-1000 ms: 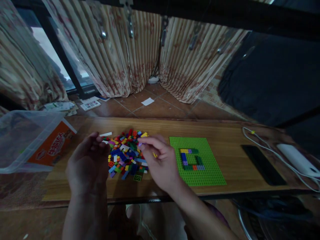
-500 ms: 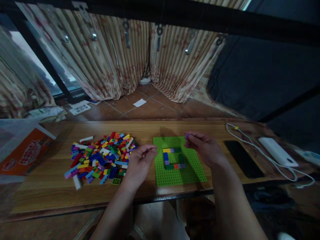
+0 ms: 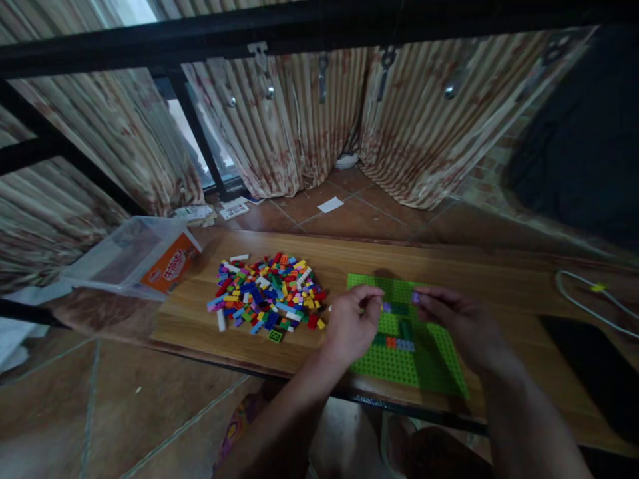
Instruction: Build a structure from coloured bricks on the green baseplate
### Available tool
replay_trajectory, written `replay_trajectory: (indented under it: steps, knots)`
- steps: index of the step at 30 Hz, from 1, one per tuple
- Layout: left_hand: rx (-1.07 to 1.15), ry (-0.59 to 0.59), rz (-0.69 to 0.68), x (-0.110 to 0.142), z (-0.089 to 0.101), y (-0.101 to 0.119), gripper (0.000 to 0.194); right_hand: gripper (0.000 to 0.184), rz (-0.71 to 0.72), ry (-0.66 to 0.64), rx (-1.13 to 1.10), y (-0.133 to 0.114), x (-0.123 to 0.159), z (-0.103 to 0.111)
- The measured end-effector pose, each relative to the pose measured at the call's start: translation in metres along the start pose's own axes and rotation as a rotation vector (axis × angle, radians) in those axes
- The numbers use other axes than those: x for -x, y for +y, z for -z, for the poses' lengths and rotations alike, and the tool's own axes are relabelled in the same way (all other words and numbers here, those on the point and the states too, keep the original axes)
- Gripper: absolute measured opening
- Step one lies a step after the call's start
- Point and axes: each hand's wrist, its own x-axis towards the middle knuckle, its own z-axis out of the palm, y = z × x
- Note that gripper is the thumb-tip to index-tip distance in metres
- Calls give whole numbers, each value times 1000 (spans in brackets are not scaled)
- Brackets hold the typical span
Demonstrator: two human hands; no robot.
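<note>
A green studded baseplate (image 3: 399, 377) lies on the wooden table. Toy bricks on it form an outline, including an orange brick (image 3: 391, 342), a grey-lilac brick (image 3: 406, 345) and a dark green brick (image 3: 405, 328). My right hand (image 3: 456, 322) pinches a small purple brick (image 3: 416, 298) above the plate's far right part. Over the plate's left side, my left hand (image 3: 353, 322) has thumb and fingers pressed together; anything between them is too small to make out. It hides the left part of the outline.
A heap of mixed toy bricks (image 3: 269, 293) spreads left of the plate. Beyond it stands a clear plastic box (image 3: 120, 253) with an orange label. At the right lie a black phone (image 3: 589, 372) and a white cable (image 3: 594, 313).
The view has turned left, bringing the whole plastic box into sight. Relative to the plate, my left hand has moved right over the outline. My right hand still pinches the purple brick.
</note>
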Motion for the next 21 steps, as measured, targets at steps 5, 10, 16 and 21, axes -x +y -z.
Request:
replay_trajectory:
  steps: [5, 10, 16, 21]
  knots:
    - [101, 195, -89, -5, 10, 10, 18, 37, 109, -116, 122, 0, 10, -41]
    - [172, 276, -61, -11, 31, 14, 17, 31, 251, -261, 266, 1, 21, -83]
    - [323, 492, -7, -27, 70, 1, 13, 25, 348, -361, 320, 5, 27, -122]
    - [351, 554, 63, -30, 92, -7, 12, 21, 383, -381, 423, 14, 27, -141]
